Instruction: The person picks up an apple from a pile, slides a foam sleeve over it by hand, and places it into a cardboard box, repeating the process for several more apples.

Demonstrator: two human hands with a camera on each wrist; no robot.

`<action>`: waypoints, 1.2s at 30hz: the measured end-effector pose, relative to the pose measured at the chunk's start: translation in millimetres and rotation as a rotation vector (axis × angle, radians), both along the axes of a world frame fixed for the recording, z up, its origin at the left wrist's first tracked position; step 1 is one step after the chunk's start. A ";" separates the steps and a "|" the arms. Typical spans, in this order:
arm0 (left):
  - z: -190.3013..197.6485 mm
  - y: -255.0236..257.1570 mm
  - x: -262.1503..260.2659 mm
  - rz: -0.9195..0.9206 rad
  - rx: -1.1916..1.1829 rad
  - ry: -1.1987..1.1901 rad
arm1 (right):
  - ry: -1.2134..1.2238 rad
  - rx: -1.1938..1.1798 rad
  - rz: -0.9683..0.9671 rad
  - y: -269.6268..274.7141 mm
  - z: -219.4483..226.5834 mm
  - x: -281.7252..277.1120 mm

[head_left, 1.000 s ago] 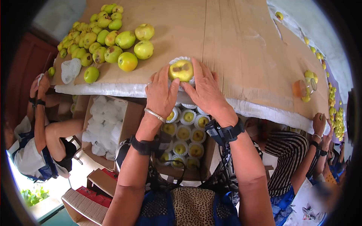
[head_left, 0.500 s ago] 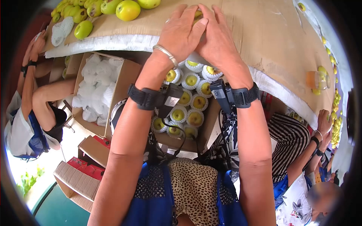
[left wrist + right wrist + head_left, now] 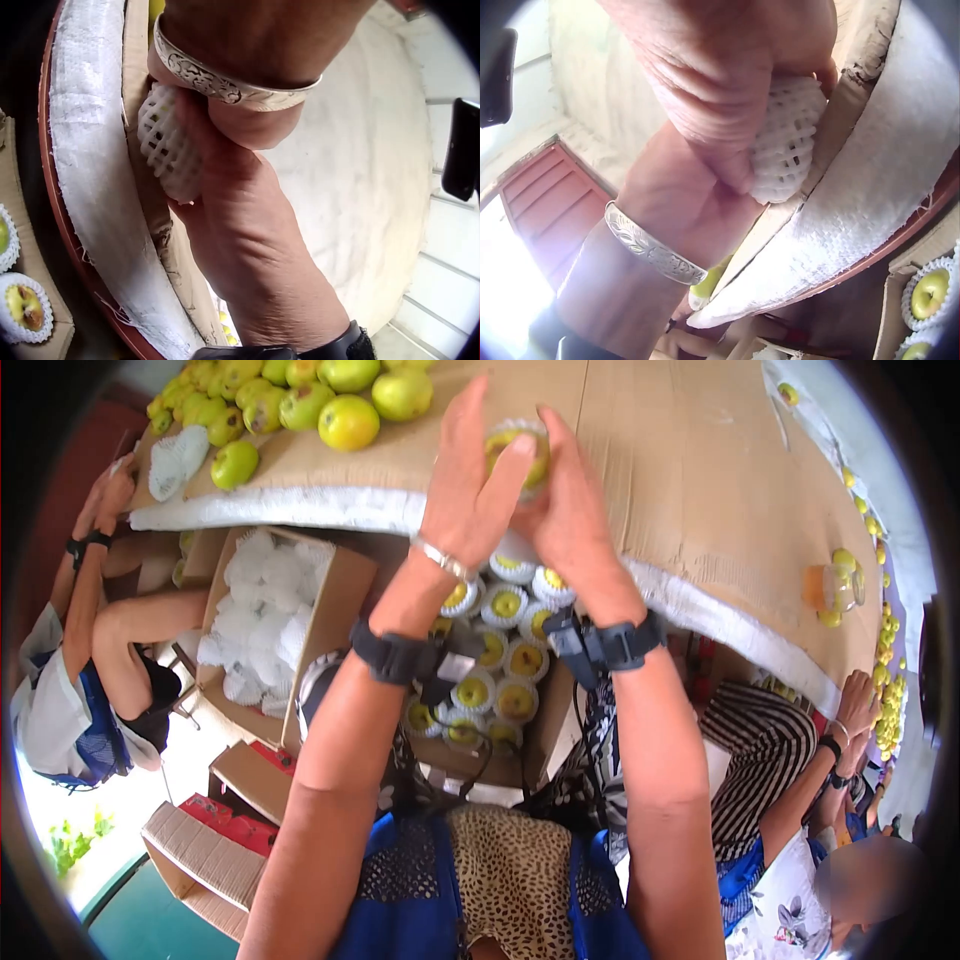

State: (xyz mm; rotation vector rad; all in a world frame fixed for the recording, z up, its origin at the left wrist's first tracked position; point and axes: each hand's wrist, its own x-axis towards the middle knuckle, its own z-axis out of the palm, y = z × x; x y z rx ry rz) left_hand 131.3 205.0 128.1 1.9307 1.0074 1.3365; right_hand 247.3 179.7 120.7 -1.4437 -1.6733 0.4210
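Note:
A yellow-green apple (image 3: 537, 464) in a white foam net sits between my hands, close over the cardboard-topped table. My right hand (image 3: 572, 510) grips it from the right and below; in the right wrist view its thumb and fingers are round the foam net (image 3: 786, 146). My left hand (image 3: 465, 485) lies along its left side, fingers pointing straight away from me and thumb across the apple's top. The left wrist view shows the netted side of the foam (image 3: 169, 142), with the apple mostly hidden inside.
Loose apples (image 3: 300, 405) are heaped at the table's far left, near a spare foam net (image 3: 177, 463). Below the table edge stand a box of netted apples (image 3: 505, 603) and a box of foam nets (image 3: 262, 600). A glass jar (image 3: 835, 588) lies right. Other people sit on both sides.
The apple and both hands have come up from the tabletop. Both hands closed over the apple half a second ago; now the left fingers have straightened away from it. The head view has shifted.

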 end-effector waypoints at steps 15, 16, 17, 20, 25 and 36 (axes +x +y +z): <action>9.0 -39.3 -55.9 -0.555 -1.150 -1.310 | 0.123 -0.063 0.273 -40.7 44.5 -25.5; -1.1 -41.1 -56.6 -0.397 -1.029 -1.050 | 0.079 -0.077 0.273 -41.9 43.6 -26.4; -15.1 -41.5 -57.9 -0.243 -0.898 -0.791 | 0.134 -0.086 0.284 -43.1 42.2 -28.2; -18.4 -38.1 -68.7 -0.067 -0.650 -0.407 | 0.220 -0.084 0.315 -40.0 43.0 -31.1; 6.6 -48.7 -80.6 -0.117 -0.547 -0.328 | -0.055 -0.052 0.401 -43.8 57.9 -29.9; -15.1 -41.4 -86.3 0.019 -0.413 0.115 | -0.078 -0.022 0.389 -46.1 34.5 -41.3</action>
